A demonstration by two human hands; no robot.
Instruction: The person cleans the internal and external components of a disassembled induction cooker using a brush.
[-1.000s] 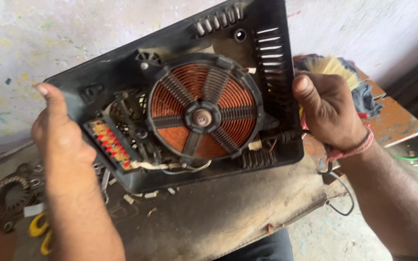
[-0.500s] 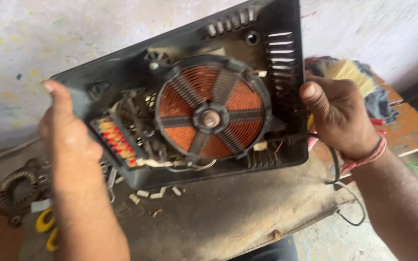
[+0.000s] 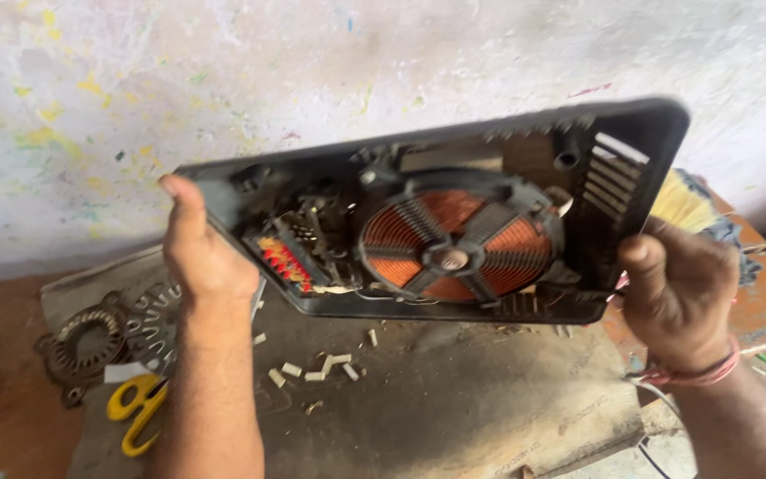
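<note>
Both my hands hold up an opened black induction cooker base (image 3: 631, 151) above a worn workbench (image 3: 454, 408). Inside it sit a round copper coil (image 3: 454, 248) under a black spoked frame and a small circuit board with red parts (image 3: 285, 262). My left hand (image 3: 201, 257) grips the left edge, thumb pointing up. On the right edge, my right hand (image 3: 680, 293), with a pink thread band at the wrist, clasps the lower corner. The base is tilted, its open side facing me.
Small white wire sleeve bits (image 3: 321, 365) lie scattered on the bench. Yellow-handled scissors (image 3: 139, 404) and round metal motor parts (image 3: 77, 341) rest at the left. A straw brush (image 3: 684, 204) lies behind the right corner. A stained wall stands behind.
The cooker base has been lifted higher and tipped flatter, so the coil looks more oval. Both hands kept their grip on its edges.
</note>
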